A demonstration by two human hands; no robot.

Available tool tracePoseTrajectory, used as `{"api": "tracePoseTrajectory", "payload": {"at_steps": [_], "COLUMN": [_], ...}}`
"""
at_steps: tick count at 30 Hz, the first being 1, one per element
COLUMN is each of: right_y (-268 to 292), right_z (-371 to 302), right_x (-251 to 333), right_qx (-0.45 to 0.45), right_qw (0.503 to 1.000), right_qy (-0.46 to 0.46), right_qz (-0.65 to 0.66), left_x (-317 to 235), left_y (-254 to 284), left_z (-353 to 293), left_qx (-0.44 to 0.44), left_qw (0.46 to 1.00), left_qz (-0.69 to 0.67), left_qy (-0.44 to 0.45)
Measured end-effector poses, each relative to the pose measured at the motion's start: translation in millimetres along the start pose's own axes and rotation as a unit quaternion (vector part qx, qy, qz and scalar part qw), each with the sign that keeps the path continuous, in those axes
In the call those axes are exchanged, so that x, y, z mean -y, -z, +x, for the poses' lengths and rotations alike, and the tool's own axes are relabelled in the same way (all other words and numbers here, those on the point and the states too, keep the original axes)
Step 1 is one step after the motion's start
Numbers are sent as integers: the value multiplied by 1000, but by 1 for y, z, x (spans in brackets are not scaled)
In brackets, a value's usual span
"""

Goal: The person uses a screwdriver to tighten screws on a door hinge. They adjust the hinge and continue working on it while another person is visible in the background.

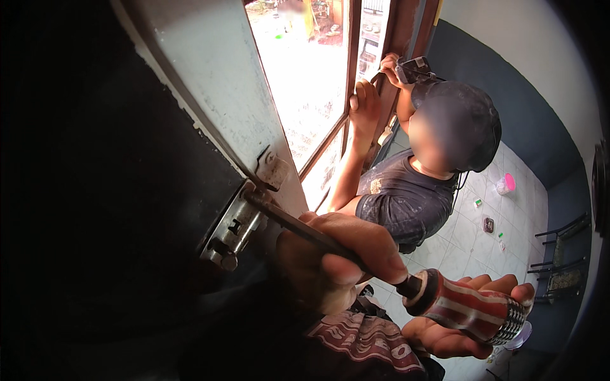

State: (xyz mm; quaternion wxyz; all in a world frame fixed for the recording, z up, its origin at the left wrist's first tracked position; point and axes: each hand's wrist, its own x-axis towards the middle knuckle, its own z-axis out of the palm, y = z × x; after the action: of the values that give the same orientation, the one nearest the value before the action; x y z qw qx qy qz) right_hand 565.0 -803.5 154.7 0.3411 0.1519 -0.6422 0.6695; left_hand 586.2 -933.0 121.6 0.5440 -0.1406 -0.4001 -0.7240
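A screwdriver (467, 308) with a red and white striped handle slants across the middle, its tip against a metal slide bolt (235, 219) on the dark door (95, 159). My left hand (346, 254) pinches the long shaft between thumb and fingers, close to the bolt. Around the handle curl the fingers of my right hand (467, 330), at the lower right. Just above the bolt, a metal catch (272, 168) is fixed to the pale, worn frame (216, 76). Where exactly the tip sits is hard to make out.
Another person (413, 184) in a dark shirt and cap stands close on the right, both hands raised at the brown window frame (349, 63). Behind, the tiled floor (451, 247) holds a pink-lidded container (506, 184) and small items. Dark chairs (559, 267) stand along the wall.
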Motion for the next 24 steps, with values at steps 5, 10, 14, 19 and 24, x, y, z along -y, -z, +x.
{"api": "tracePoseTrajectory", "payload": {"at_steps": [5, 10, 14, 19, 24], "right_y": [20, 28, 35, 17, 12], "right_z": [2, 19, 34, 81, 61], "right_x": [-21, -17, -6, 14, 23], "right_qx": [-24, -49, 30, 254, 152], "right_qw": [980, 957, 973, 891, 983], "right_qy": [137, 212, 205, 299, 47], "right_qz": [-145, -190, -104, 228, 95], "left_x": [0, -5, -15, -27, -31], "left_y": [-2, -6, -8, -25, -35], "left_z": [1, 6, 19, 51, 52], "left_qx": [0, 28, 94, 175, 167], "left_qw": [1000, 1000, 995, 976, 974], "left_qz": [2, -9, -21, -81, -83], "left_qy": [-3, 9, 29, 103, 127]}}
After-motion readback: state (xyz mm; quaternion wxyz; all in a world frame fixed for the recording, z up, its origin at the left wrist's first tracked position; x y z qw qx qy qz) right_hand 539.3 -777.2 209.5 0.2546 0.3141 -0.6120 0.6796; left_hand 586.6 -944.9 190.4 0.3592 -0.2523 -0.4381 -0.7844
